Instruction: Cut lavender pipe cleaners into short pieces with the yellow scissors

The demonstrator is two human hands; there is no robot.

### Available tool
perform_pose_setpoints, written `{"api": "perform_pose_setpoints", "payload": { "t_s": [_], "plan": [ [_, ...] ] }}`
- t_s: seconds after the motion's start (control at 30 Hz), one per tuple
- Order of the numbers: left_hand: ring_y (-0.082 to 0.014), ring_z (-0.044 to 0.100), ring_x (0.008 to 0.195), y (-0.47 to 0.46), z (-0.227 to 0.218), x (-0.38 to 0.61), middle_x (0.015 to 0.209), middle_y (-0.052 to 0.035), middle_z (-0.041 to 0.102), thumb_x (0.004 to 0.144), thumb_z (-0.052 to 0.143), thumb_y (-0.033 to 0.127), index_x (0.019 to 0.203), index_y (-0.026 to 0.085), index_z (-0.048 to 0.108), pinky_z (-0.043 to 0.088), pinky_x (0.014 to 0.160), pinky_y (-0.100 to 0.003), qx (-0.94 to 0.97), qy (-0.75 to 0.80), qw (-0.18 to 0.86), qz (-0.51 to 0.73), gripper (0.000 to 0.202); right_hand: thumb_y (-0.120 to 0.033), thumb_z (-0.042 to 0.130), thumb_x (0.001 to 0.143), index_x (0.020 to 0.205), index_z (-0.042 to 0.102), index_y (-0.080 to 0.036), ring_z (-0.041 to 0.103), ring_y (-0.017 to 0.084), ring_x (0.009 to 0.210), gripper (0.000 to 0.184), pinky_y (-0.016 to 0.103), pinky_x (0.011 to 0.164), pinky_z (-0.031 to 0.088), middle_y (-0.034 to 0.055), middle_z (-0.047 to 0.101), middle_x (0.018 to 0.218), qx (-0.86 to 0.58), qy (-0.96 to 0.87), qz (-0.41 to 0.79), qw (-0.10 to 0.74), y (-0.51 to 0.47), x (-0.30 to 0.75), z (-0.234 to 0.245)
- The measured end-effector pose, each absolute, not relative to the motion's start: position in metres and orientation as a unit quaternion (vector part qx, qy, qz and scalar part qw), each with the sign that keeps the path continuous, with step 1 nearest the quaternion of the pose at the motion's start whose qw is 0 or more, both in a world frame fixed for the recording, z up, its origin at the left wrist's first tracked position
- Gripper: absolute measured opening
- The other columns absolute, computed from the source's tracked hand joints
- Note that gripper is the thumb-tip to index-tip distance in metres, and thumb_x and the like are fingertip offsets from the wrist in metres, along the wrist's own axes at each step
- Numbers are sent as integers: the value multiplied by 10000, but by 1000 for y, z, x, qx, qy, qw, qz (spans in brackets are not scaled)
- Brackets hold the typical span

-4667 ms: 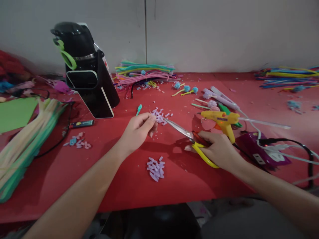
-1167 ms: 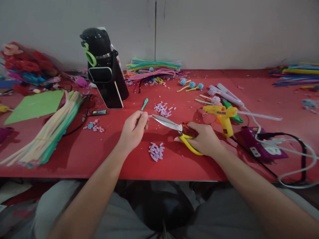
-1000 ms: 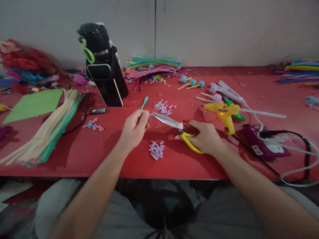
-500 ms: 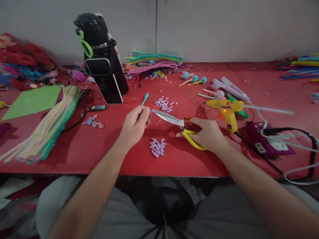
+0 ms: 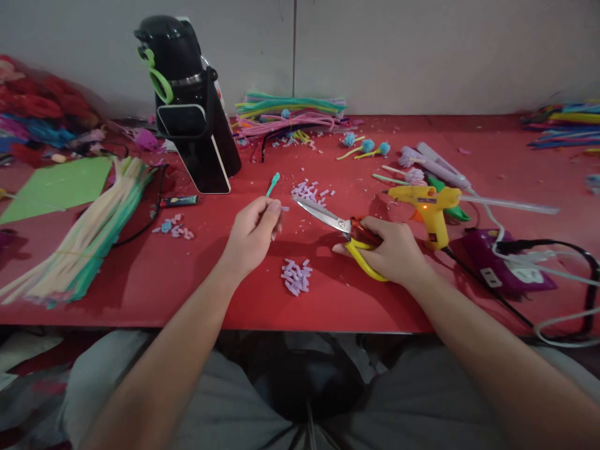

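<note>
My left hand [image 5: 253,232] is closed, pinching a short lilac pipe cleaner piece [image 5: 285,209] whose end pokes out past the fingertips. A green pipe cleaner stem [image 5: 273,183] with a thicker tip runs in behind this hand; whether it is held too I cannot tell. My right hand [image 5: 391,250] grips scissors [image 5: 324,214] with red and yellow handles, the blades nearly together and pointing left, a little apart from the lilac end. One heap of cut lilac pieces [image 5: 296,277] lies nearer me, and another lilac heap [image 5: 309,190] lies just beyond the blades.
At right lie a yellow glue gun [image 5: 429,209] with its light on and a purple power strip [image 5: 506,262] with cords. A black bottle [image 5: 173,69] stands back left, near a pipe cleaner bundle [image 5: 89,237]. Blue pompom stems [image 5: 367,147] and more bundles [image 5: 290,115] lie farther back.
The scissors have drawn slightly right, away from my left fingertips, and their blades look closer together. My left hand keeps its pinch in nearly the same spot.
</note>
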State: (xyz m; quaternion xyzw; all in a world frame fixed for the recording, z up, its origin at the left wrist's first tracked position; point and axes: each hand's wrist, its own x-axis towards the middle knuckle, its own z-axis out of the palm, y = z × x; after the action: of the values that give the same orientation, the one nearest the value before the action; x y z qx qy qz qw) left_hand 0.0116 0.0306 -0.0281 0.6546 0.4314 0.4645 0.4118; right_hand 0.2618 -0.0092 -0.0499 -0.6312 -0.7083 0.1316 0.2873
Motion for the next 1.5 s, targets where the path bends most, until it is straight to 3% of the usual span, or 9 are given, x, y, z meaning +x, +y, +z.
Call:
{"api": "perform_pose_setpoints", "payload": {
  "t_s": [0.73, 1.5],
  "plan": [
    [-84, 490, 541, 28, -24, 11, 606, 3, 537, 975, 506, 305, 724, 173, 572, 418, 515, -208, 657, 435, 408, 461, 291, -741, 672, 669, 608, 498, -205, 419, 123, 517, 566, 274, 510, 300, -8, 479, 526, -620, -719, 122, 290, -9, 260, -51],
    [-78, 428, 504, 30, -28, 9, 572, 24, 471, 968, 528, 344, 723, 178, 558, 351, 474, -217, 645, 436, 418, 468, 298, -781, 659, 657, 602, 475, -212, 370, 115, 503, 600, 276, 492, 288, -19, 432, 517, -625, -719, 132, 275, -9, 260, -49]
  ]
}}
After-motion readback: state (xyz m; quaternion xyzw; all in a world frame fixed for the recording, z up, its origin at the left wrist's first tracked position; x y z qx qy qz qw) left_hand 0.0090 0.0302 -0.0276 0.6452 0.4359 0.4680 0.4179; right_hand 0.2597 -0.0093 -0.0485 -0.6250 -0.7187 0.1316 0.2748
